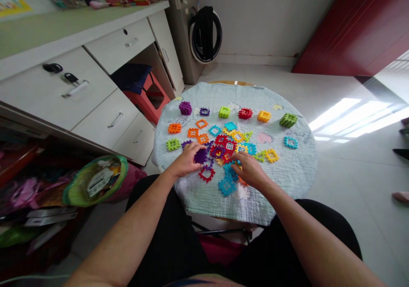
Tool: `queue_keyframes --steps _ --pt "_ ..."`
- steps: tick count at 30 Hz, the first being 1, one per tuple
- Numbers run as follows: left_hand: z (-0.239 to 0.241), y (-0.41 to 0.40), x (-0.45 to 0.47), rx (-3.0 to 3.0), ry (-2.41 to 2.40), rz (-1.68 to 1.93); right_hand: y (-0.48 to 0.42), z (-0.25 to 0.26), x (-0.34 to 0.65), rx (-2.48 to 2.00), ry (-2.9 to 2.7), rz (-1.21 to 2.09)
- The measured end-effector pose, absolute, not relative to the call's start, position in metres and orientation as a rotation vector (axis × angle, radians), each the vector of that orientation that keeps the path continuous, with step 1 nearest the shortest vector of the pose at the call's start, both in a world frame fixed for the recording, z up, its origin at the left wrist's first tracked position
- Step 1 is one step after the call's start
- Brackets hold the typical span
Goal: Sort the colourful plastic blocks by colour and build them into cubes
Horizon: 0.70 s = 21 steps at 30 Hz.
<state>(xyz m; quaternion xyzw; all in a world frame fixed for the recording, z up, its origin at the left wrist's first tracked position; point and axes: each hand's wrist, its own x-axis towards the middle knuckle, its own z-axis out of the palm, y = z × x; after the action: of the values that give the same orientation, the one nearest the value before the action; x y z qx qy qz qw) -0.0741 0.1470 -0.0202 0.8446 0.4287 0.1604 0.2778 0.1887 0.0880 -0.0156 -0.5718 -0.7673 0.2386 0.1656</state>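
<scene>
On the cloth-covered table (287, 172), loose coloured tiles, left hand (186, 161) pinching a purple tile (200, 156) at the pile's (228, 146) near edge, right hand (251, 170) palm-down, fingers bent onto the pile, grip unclear, red frame (207, 174) lying between both hands.

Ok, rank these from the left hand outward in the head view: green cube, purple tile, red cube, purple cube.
1. purple tile, held by the left hand.
2. purple cube, far left.
3. red cube, far middle.
4. green cube, far right.
</scene>
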Motion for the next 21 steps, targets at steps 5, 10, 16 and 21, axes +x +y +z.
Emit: queue_keyframes --steps 5,10,16,21 --pt "-0.03 0.143 -0.061 2.406 1.053 0.239 0.088 -0.018 0.189 -1.639 -2.174 0.673" --pt "-0.034 0.144 -0.059 2.474 1.117 0.142 0.088 -0.014 0.188 -1.635 -2.169 0.684" --pt "-0.034 0.142 -0.055 2.514 1.116 0.074 0.087 -0.017 0.188 -1.624 -2.167 0.683" --pt "-0.034 0.141 -0.053 2.518 1.136 0.07 0.088 -0.017 0.188 -1.624 -2.169 0.682"
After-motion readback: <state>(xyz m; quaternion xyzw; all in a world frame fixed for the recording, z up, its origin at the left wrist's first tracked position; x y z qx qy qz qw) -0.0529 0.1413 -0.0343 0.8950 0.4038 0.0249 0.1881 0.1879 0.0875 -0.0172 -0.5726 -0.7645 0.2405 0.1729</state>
